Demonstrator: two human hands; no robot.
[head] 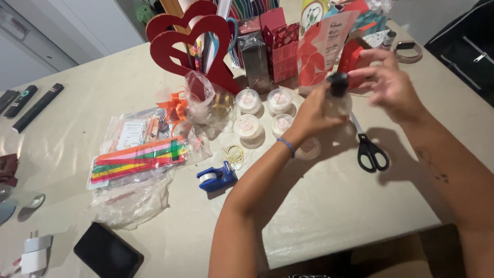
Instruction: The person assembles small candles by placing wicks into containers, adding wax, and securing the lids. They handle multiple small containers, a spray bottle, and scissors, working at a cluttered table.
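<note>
My left hand (315,113) is wrapped around a small clear bottle (340,103) with a black cap (338,81), held up over the table's middle. My right hand (388,82) hovers just right of the cap with fingers spread and touches or nearly touches it; I cannot tell which. A blue band circles my left wrist. Black-handled scissors (368,146) lie on the table under my right hand. Several small round clear lidded pots (248,126) sit just left of the bottle, and one more (309,148) lies under my left wrist.
Red heart-shaped holders (170,46), red boxes and a pouch (324,46) stand behind. A blue tape dispenser (217,177), rubber bands (234,154), bagged coloured strips (139,159), a dark phone (108,255), remotes (31,105) and a charger (36,252) lie to the left. A tape roll (409,51) lies far right.
</note>
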